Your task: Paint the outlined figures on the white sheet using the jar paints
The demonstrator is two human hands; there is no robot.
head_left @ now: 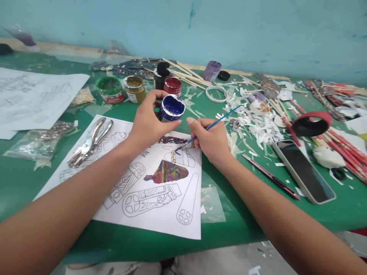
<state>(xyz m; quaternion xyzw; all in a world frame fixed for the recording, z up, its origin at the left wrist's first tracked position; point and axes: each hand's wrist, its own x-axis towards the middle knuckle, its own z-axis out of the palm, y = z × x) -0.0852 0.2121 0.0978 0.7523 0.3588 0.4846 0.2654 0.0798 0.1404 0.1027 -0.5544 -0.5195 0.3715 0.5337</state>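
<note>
My left hand is wrapped round a small jar of blue paint, open and tilted towards me above the paper. In my right hand is a thin blue paintbrush, its bristles at a small blue mark on an outlined shape. The white sheet carries several line drawings. One shape, below the brush tip, is painted in red, blue and yellow-brown. A metal hole punch lies on the sheet's upper left.
Green, ochre and red paint jars stand behind my left hand. Paper scraps, sticks, a tape roll, phone and cutter lie right. Printed sheets and a plastic bag are left.
</note>
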